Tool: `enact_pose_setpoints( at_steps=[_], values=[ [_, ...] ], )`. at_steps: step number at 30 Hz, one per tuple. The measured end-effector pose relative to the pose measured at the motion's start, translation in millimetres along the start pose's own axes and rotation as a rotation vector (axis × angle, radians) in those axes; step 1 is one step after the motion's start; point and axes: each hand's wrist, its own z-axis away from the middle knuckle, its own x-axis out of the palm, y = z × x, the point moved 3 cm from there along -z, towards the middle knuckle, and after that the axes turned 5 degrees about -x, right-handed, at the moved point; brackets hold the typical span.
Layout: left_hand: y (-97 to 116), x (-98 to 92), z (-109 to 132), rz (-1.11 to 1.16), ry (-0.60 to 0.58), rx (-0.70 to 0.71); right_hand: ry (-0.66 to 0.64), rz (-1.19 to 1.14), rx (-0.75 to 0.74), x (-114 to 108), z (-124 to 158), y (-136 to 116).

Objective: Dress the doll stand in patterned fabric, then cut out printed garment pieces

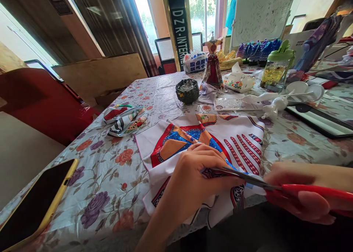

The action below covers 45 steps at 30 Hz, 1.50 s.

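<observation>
A printed white fabric (179, 160) with blue, orange and red patterns lies at the table's front edge, bunched up near the hands. My left hand (201, 167) is closed on a fold of it, thumb and fingers pinching the cloth. In my right hand (300, 193) are red-handled scissors (259, 180), with fingers around the handles. Their blades reach left across the cloth, up to my left thumb and fingers. Part of the blades is hidden by the left hand and the folds.
A yellow-cased phone (38, 200) lies at left; crumpled printed fabric (125, 121) sits beyond. Further back stand a dark woven basket (187, 91), a dressed doll form (213, 66), a tissue pack (238, 81) and a green-lidded jar (275, 68). A tablet (325, 119) rests at right.
</observation>
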Motion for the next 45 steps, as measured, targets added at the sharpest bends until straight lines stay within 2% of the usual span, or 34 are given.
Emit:
enact_pose_setpoints(
  at_steps=[6, 12, 22, 29, 45],
  values=[
    [1, 0.2, -1, 0.001, -0.009, -0.001, 0.015, -0.082, 0.066, 0, -3, -1],
    [1, -0.8, 0, 0.002, -0.003, -0.021, 0.071, -0.06, 0.105, -1, -3, -4],
    [0, -1.0, 0, 0.003, 0.022, -0.026, 0.082, -0.045, 0.163, 3, -2, -9],
    [1, -1.6, 0, -0.007, -0.005, -0.011, -0.002, -0.029, 0.097, 4, -6, -13],
    [-1, -3.5, -2, -0.027, -0.017, -0.038, 0.002, 0.026, 0.114, 10, -7, -24]
  ],
)
